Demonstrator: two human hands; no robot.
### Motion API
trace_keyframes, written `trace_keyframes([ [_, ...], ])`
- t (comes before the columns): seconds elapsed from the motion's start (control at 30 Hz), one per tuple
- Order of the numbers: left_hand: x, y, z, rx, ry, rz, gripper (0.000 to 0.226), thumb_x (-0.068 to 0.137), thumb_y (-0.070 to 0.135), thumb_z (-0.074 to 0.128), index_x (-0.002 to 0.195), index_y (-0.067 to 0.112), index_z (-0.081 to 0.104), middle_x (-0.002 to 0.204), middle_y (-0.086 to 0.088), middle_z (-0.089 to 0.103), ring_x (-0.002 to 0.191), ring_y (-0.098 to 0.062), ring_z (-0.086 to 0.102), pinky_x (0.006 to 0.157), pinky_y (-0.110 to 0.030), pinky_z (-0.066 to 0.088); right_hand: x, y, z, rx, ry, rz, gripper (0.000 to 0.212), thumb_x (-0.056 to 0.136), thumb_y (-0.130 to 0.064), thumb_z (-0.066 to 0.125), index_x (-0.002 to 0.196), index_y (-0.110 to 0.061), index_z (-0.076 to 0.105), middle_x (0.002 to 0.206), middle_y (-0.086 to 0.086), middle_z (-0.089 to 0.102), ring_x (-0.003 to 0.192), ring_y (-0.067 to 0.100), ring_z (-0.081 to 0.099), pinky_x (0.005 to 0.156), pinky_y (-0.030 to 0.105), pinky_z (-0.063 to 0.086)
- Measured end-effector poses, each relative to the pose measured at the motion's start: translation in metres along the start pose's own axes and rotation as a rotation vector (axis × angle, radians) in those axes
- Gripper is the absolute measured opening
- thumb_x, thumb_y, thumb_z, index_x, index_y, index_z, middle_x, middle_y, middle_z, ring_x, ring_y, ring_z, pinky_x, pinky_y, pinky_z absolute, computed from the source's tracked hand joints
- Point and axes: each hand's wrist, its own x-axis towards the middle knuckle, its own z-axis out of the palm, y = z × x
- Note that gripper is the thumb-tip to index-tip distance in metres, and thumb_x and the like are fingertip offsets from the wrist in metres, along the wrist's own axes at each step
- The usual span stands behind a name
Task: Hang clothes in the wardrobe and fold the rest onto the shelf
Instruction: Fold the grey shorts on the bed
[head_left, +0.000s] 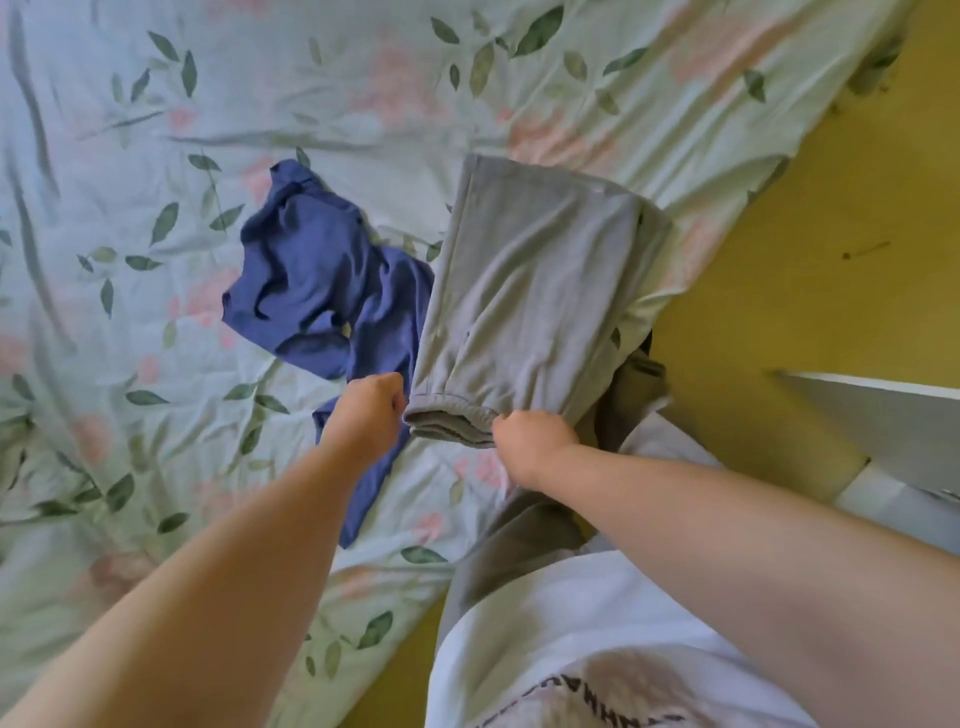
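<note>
Both hands, left hand and right hand, pinch the near end of the folded grey pants on the bed. A blue shirt lies on the bed too.

The person wears a white T-shirt, loose and softly creased, with dark block lettering printed across the front. Only part of the lettering shows at the bottom edge. Below its hem come grey-brown trousers of plain, matte cloth. The 2 forearms are bare all the way down to the left hand and the right hand.
</note>
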Motion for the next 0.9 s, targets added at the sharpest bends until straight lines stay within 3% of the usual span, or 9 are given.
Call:
trace_keyframes([
  [0.13,0.000,0.000,0.006,0.156,-0.125,0.028,0.021,0.083,-0.005,0.051,0.081,0.016,0.049,0.075,-0.002,0.049,0.073,-0.026,0.047,0.049,-0.034,0.022,0.005,-0.004,0.008,0.013,-0.021,0.004,0.032,0.099,-0.001,0.039,0.115,-0.011,0.064,0.117,0.010,0.063,0.104,0.031,0.064,0.073,0.038,0.044],
  [0.23,0.010,0.004,0.025,-0.001,-0.152,-0.079,0.017,0.089,0.006,0.056,0.099,0.019,0.053,0.094,-0.002,0.055,0.086,-0.025,0.051,0.067,-0.032,0.038,0.011,-0.001,0.009,0.001,-0.027,0.000,0.031,0.098,0.003,0.039,0.111,-0.010,0.064,0.115,0.011,0.063,0.102,0.032,0.063,0.071,0.038,0.043],
  [0.3,0.024,0.008,0.048,-0.224,-0.143,-0.288,0.017,0.091,0.018,0.058,0.107,0.013,0.055,0.098,-0.005,0.059,0.088,-0.027,0.053,0.072,-0.034,0.042,0.014,0.001,0.015,-0.005,-0.027,-0.025,0.031,0.098,0.003,0.038,0.111,-0.010,0.063,0.114,0.011,0.063,0.100,0.032,0.064,0.069,0.039,0.043],
  [0.37,0.034,0.014,0.070,-0.556,-0.169,-0.593,0.041,0.093,0.033,0.058,0.123,0.005,0.056,0.112,-0.012,0.064,0.091,-0.032,0.061,0.079,-0.039,0.053,0.016,0.004,0.024,0.012,-0.019,-0.032,0.031,0.099,0.001,0.037,0.117,-0.010,0.060,0.115,0.013,0.063,0.101,0.034,0.064,0.068,0.039,0.042],
  [0.47,0.037,0.022,0.101,-1.130,-0.364,-0.962,0.058,0.096,0.052,0.056,0.138,0.013,0.047,0.133,-0.011,0.055,0.113,-0.035,0.058,0.095,-0.052,0.054,0.019,0.011,0.032,0.060,-0.011,-0.026,0.028,0.098,-0.001,0.036,0.117,-0.009,0.055,0.113,0.015,0.063,0.100,0.037,0.064,0.067,0.039,0.041],
  [0.57,0.036,0.025,0.125,-1.532,-0.450,-1.079,0.056,0.094,0.053,0.061,0.127,0.008,0.053,0.120,-0.013,0.063,0.112,-0.033,0.062,0.104,-0.051,0.049,0.019,0.017,0.037,0.105,-0.007,-0.020,0.024,0.100,-0.003,0.035,0.113,-0.010,0.054,0.109,0.015,0.062,0.098,0.037,0.063,0.067,0.038,0.039],
  [0.67,0.037,0.029,0.131,-1.828,-0.232,-1.135,0.028,0.095,0.028,0.066,0.118,0.012,0.063,0.107,-0.011,0.070,0.102,-0.025,0.066,0.103,-0.040,0.051,0.020,0.022,0.038,0.158,-0.054,-0.034,0.022,0.098,-0.002,0.037,0.109,-0.012,0.052,0.110,0.013,0.060,0.098,0.036,0.062,0.067,0.038,0.039],
  [0.8,0.043,0.027,0.109,-1.599,-0.068,-1.090,0.019,0.084,0.012,0.071,0.102,0.010,0.066,0.104,-0.013,0.072,0.093,-0.028,0.068,0.074,-0.038,0.060,0.023,0.036,0.033,0.289,-0.122,-0.066,0.022,0.095,0.001,0.037,0.109,-0.015,0.045,0.116,0.010,0.056,0.104,0.036,0.059,0.071,0.041,0.044],
  [0.9,0.059,0.045,0.068,-1.189,0.201,-0.929,0.031,0.077,0.020,0.072,0.102,0.009,0.059,0.096,-0.008,0.066,0.086,-0.028,0.067,0.065,-0.039,0.060,0.027,0.055,0.013,0.493,-0.133,-0.046,0.039,0.101,-0.008,0.036,0.139,-0.020,0.039,0.138,0.009,0.049,0.114,0.036,0.056,0.089,0.049,0.050],
])
